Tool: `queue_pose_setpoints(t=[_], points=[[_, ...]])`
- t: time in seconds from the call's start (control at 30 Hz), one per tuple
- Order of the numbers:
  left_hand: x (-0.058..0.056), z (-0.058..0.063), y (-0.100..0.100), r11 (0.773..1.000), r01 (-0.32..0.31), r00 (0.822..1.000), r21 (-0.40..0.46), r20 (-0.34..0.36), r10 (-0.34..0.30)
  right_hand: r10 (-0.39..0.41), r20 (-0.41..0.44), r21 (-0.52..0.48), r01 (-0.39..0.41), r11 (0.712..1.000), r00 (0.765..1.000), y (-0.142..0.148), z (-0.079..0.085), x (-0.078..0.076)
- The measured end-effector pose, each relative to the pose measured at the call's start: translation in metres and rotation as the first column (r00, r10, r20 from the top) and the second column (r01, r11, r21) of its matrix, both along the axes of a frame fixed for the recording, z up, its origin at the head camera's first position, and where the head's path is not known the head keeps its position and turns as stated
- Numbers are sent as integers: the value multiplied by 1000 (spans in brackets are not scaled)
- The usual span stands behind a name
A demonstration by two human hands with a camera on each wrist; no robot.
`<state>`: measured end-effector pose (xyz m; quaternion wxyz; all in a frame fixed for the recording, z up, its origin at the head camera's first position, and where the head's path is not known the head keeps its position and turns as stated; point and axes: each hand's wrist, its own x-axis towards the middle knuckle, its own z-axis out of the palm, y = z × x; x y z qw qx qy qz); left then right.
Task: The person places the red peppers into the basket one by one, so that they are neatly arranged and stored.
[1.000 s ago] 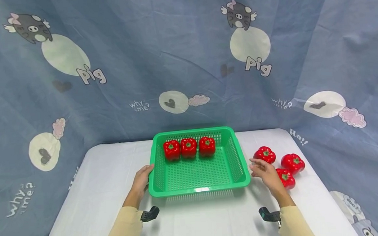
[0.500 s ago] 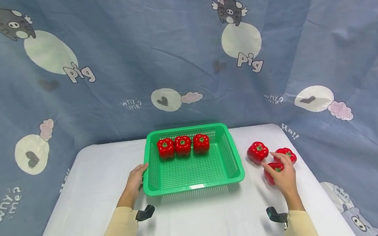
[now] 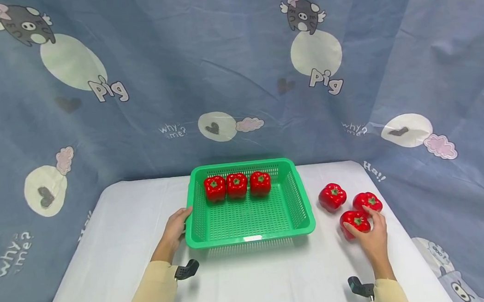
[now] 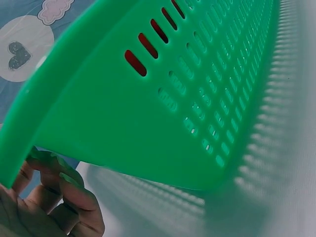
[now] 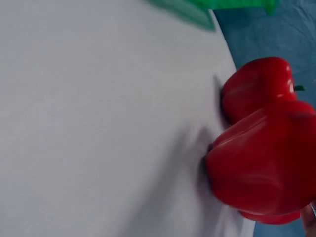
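A green plastic basket (image 3: 250,219) stands on the white table, with three red bell peppers (image 3: 237,186) in a row along its back wall. My left hand (image 3: 173,232) holds the basket's left rim; in the left wrist view its curled fingers (image 4: 81,200) show under the rim. To the right of the basket, my right hand (image 3: 374,237) grips the nearest loose bell pepper (image 3: 353,222), thumb on its left side and fingers on its right. That pepper (image 5: 261,163) fills much of the right wrist view, where most of the hand is out of frame.
Two more red bell peppers lie by the gripped one: one behind it to the left (image 3: 332,196), one behind it to the right (image 3: 366,200). A blue printed cloth (image 3: 237,77) hangs behind the white table (image 3: 250,284).
My right hand has moved from beside the basket's right rim over to the loose peppers, then down around the nearest one. The left hand keeps its hold on the basket.
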<state>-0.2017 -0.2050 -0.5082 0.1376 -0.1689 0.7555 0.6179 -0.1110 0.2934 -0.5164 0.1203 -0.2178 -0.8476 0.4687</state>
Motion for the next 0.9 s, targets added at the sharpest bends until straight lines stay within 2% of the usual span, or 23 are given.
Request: queue_pose_setpoints(t=[0.4,0.63,0.9], points=[[-1,0,1,1000,-18,1000,0,-4,18,18,16,-25,-18,1000,1000,4,-11,2],[-1,2,1,1000,-25,1000,-2,-2,25,30,90,-49,-26,998,996,3,-13,7],[-1,4,1,999,-32,999,-5,0,32,58,119,-58,-52,997,991,1,-13,11]])
